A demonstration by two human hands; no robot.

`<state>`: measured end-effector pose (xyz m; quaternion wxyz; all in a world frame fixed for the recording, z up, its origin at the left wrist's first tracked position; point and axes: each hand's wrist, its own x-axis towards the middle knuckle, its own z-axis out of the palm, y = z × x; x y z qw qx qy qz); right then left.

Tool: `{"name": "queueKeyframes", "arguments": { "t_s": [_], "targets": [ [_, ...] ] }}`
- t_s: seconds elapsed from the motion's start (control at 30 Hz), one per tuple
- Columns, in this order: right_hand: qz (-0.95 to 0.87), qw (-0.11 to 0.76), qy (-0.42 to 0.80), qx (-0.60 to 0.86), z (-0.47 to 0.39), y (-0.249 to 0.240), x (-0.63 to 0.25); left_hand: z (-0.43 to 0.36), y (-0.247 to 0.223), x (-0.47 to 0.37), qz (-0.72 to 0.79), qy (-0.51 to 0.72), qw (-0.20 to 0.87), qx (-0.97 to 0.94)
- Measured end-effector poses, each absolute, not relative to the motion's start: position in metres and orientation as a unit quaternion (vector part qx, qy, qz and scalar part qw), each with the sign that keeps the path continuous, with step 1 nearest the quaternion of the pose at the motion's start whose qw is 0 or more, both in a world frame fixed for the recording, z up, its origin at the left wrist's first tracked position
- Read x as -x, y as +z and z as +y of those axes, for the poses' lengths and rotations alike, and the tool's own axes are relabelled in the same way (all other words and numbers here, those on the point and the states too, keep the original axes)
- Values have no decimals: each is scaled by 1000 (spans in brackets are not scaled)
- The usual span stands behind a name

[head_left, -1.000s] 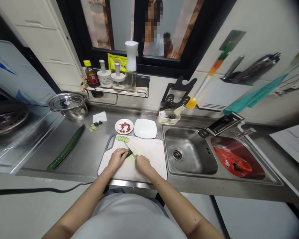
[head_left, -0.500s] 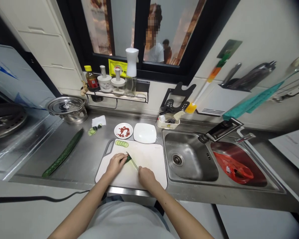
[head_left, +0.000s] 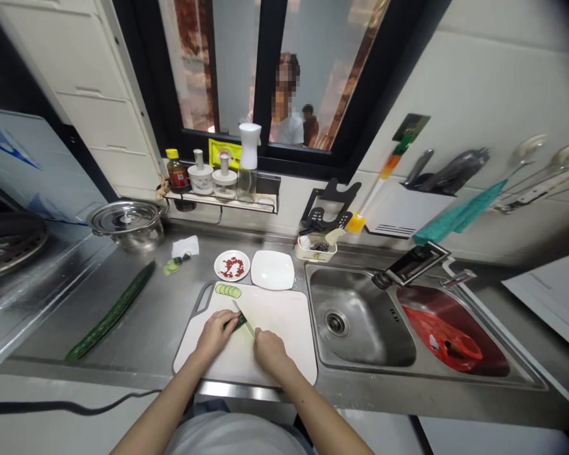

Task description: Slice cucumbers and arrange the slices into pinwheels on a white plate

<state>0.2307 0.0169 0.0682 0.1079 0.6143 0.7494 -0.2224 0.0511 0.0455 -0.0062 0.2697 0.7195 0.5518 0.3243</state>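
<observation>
On the white cutting board (head_left: 279,316), my left hand (head_left: 215,336) presses a short dark green cucumber piece (head_left: 239,321) with its fingers bent round it. My right hand (head_left: 269,352) is closed on the handle of a knife (head_left: 244,319), whose blade lies slanted against the cucumber piece. Several overlapping cucumber slices (head_left: 228,291) rest at the board's upper left. Behind the board are a small plate with red pieces (head_left: 232,266) and a bare white square plate (head_left: 272,270). A long whole cucumber (head_left: 111,313) lies on the steel counter to the left.
To the right is a steel sink (head_left: 360,316) with a red bag (head_left: 443,338) in its second basin. Cucumber scraps (head_left: 172,266) and white paper (head_left: 185,246) lie behind left, near a lidded pot (head_left: 127,224). A condiment shelf (head_left: 222,201) hangs below the window, where a person shows.
The camera view has tilted, so the scene sits lower in the picture. Both hands stay at the cucumber piece, and the knife blade has shifted slightly against it.
</observation>
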Motion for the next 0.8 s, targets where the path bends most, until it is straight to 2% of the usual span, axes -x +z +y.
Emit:
{"name": "queueKeyframes", "arguments": {
  "t_s": [0.43, 0.8],
  "targets": [
    [734, 140, -227, -625, -3, 75, -248, 44, -8, -54, 553, 331, 273, -714],
    [744, 118, -226, -618, 11, 71, -236, 43, 1, -55, 551, 326, 273, -718]
  ]
}}
